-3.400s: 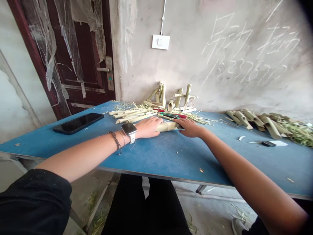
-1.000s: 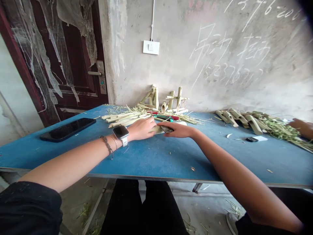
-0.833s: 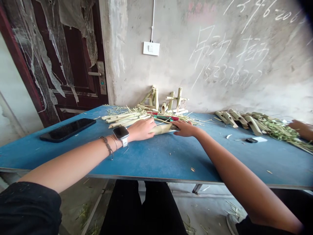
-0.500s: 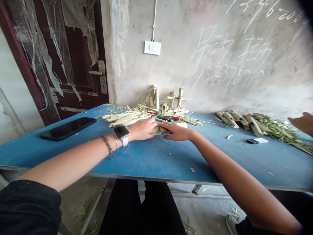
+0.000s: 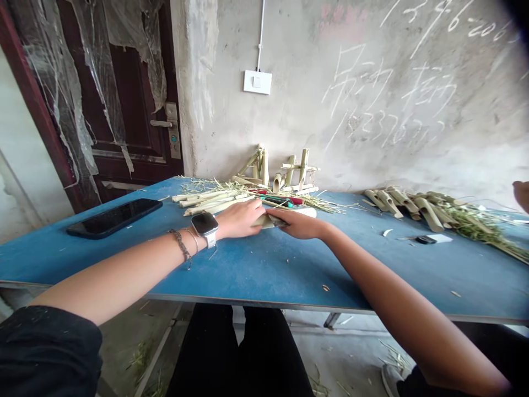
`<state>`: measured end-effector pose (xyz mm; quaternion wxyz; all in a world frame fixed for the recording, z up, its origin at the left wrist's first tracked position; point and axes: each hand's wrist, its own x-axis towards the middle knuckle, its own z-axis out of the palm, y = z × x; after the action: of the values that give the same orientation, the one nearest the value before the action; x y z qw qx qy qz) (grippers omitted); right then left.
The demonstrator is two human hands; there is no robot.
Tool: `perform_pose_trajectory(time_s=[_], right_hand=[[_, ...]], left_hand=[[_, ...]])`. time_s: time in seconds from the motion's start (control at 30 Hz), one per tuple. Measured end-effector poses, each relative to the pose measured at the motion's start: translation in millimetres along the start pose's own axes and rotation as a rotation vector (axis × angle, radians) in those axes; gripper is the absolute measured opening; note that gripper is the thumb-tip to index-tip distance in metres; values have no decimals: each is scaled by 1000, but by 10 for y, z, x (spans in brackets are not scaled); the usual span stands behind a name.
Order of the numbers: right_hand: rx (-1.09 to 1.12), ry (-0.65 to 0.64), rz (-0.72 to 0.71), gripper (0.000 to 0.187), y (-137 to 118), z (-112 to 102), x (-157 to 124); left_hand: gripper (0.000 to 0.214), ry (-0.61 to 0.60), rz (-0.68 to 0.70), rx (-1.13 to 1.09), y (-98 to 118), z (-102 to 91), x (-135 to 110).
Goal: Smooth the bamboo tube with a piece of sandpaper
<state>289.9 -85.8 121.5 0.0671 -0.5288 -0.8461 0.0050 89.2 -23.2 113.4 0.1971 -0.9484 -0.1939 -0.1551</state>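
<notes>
My left hand [image 5: 243, 218], with a watch on its wrist, is closed around a pale green bamboo piece [image 5: 268, 221] low over the blue table. From the other side my right hand [image 5: 303, 223] is closed over the same bamboo piece, its fingertips close to the left ones. A small dark grey sheet [image 5: 279, 221], perhaps sandpaper, shows under the right fingers, mostly hidden. Past the right hand, a pale rounded bamboo end [image 5: 308, 212] sticks out. Behind the hands lie several pale bamboo sticks [image 5: 206, 199] and tools with red and green handles [image 5: 285, 200].
A black phone [image 5: 115, 217] lies at the left of the blue table [image 5: 256, 270]. Small bamboo frames [image 5: 303, 168] stand against the wall. Split bamboo pieces [image 5: 403, 203] and shavings [image 5: 483, 226] are heaped at right, near a black-and-white object [image 5: 433, 239]. Another person's hand [image 5: 521, 194] shows at the right edge.
My right hand has shifted slightly left, and less of the dark grey sheet shows under its fingers. My left hand stays put. The other person's hand has moved toward the right edge.
</notes>
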Motion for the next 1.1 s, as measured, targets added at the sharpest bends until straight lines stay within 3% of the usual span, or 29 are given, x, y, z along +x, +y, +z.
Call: perform_pose_trajectory(time_s=[0.07,0.23,0.3,0.4,0.53,0.6,0.8,0.87,1.1], right_hand=[[48,21,-67,69,-18,-6,10],[-182,72,226,50,301,-31,-59],[-210,96,252,44,377,-34,-81],[-215,120,207,39,270,-39,-68],[-98,150,8,35,-14,-69,-21],[-25,179,-57,33,-34,-85,-18],[-125,306,182,40,327,-55,-80],[-131,314,186,43,353,-22,-77],[-15,245,-103,41,3,45,35]], left_hand=[[19,-8,-5,-1,6,-12,3],[20,-24,-11,-1,4,-1,-5],[20,-24,-9,-5,0,10,-7],[21,-23,-11,-19,-5,17,-8],[23,-25,-13,-45,-14,15,-8],[25,-28,-18,-50,-20,17,-10],[27,-58,-42,-42,-33,39,-22],[28,-64,-38,-41,-34,45,-26],[28,-50,-34,-25,-54,67,-28]])
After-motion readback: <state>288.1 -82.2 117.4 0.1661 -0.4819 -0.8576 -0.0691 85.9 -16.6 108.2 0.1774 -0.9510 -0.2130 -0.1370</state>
